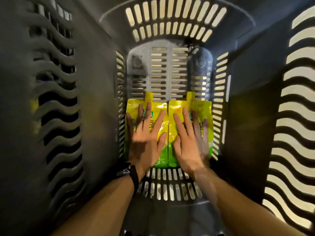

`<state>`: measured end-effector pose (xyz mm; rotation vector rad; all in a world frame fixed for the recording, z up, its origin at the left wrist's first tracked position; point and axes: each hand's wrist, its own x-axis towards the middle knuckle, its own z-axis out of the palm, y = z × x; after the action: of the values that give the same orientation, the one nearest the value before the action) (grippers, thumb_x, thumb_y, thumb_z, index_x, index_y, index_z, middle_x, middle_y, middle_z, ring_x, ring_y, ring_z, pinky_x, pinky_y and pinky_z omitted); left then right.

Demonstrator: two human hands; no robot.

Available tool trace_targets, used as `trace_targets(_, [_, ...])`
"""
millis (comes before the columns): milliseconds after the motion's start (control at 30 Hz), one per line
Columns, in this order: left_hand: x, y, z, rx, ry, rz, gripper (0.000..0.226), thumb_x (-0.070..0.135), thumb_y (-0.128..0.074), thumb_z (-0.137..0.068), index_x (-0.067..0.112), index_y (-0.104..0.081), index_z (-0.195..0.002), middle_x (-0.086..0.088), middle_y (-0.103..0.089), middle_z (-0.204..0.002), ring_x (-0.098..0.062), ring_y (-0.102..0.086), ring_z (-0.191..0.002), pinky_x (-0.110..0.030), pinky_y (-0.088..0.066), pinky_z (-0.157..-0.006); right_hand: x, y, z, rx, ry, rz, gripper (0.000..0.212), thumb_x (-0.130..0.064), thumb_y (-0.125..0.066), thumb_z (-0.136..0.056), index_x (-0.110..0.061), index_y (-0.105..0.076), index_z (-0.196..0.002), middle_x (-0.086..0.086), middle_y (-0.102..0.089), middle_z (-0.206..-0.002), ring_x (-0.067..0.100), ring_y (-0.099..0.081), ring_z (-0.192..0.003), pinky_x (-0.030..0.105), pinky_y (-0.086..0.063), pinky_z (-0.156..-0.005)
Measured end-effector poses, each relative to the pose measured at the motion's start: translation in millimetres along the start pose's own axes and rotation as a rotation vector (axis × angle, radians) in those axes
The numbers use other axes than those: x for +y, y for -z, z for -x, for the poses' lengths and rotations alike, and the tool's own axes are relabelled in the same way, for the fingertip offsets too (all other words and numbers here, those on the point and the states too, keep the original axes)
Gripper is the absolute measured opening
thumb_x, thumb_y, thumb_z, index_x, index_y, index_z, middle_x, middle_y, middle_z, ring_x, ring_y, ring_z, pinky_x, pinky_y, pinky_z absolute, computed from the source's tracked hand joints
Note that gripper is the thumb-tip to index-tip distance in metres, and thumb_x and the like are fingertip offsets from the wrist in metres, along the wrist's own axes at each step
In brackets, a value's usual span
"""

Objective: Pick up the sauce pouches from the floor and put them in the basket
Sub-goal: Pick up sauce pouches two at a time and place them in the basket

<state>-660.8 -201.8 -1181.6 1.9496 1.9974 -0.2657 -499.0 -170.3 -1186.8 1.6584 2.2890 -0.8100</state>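
Two yellow spouted sauce pouches (170,120) lie side by side, edges touching, on the slotted floor of the grey basket (163,70). The left hand (146,133) and right hand (190,138) rest flat on them, fingers spread, gripping nothing. Risk: hard pressing could burst a seam.

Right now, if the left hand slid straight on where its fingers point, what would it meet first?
Probably the yellow spout of the left pouch, on which the left hand rests flat.
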Motion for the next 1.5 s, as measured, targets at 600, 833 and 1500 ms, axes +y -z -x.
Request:
trace_targets(600, [-11.3,19.9,-72.8,0.042,0.058,0.02,0.062,0.054,-0.027,-0.099,0.034,-0.019,-0.158,-0.007,-0.002,-0.168,-0.028,0.0,-0.155,-0.063,-0.006,-0.12,1.4,38.0,-68.4,0.08,0.034,0.041,0.066,-0.034,-0.037,-0.095,-0.027,-0.017,-0.158,0.003,-0.002,-0.167,0.029,-0.015,-0.152,0.058,-0.003,-0.122])
trace_targets(833, [-13.5,22.0,-84.1,0.019,0.064,0.01,0.065,0.054,-0.027,-0.096,0.035,-0.018,-0.158,-0.007,0.0,-0.168,-0.029,0.001,-0.155,-0.064,-0.008,-0.119,2.8,43.4,-77.7,0.069,0.03,0.097,0.068,-0.036,-0.039,-0.093,-0.027,-0.02,-0.157,0.005,-0.006,-0.167,0.027,-0.004,-0.154,0.058,-0.002,-0.121])
trace_targets(1500, [4.0,193.8,-17.7,-0.195,0.131,0.245,0.064,0.048,-0.034,-0.094,0.026,-0.031,-0.153,-0.009,-0.034,-0.157,-0.028,-0.035,-0.143,-0.054,-0.03,-0.116,-45.6,208.6,-24.1,-0.301,0.021,-0.064,0.078,-0.026,-0.05,-0.097,-0.028,-0.002,-0.158,0.006,0.007,-0.166,0.027,0.005,-0.153,0.047,-0.016,-0.124])
